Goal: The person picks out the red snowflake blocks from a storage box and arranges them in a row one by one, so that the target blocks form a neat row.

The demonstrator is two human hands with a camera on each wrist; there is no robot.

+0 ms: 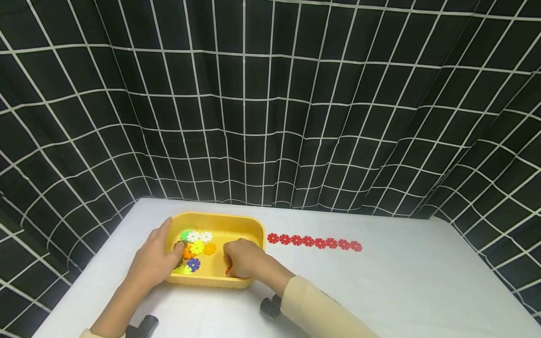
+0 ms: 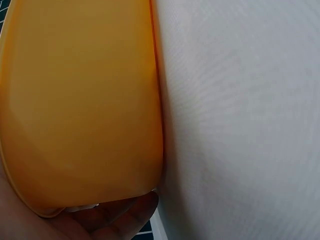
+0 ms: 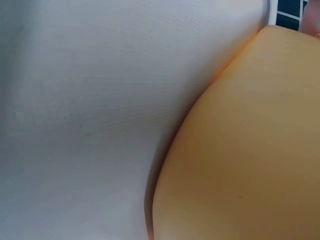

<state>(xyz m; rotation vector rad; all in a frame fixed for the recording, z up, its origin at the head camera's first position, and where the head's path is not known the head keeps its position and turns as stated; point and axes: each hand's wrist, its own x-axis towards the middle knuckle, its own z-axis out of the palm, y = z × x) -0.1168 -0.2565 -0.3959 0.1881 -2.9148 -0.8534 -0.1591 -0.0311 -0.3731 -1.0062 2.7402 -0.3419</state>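
My left hand (image 1: 155, 258) grips the left end of a yellow plastic bin (image 1: 232, 223), its thumb reaching over the rim and fingers around the outside. The left wrist view shows fingers (image 2: 135, 215) against the end of the bin. Inside its right part is my right hand (image 1: 245, 258), fingers curled downward around a red flower-shaped disc (image 1: 228, 271), mostly hidden by the hand. Loose flower-shaped discs (image 1: 197, 247) in yellow, orange, white, green and blue lie in the bin's left half, close to the left thumb. In the right wrist view the bin's outer wall (image 3: 240, 140) fills the right side.
To the right of the bin, several red flower-shaped discs (image 1: 308, 241) form a nearly straight row on the white table (image 1: 401, 281). A black curtain with a white grid (image 1: 270, 117) hangs behind and at both sides. Dark devices (image 1: 270, 306) sit under both wrists.
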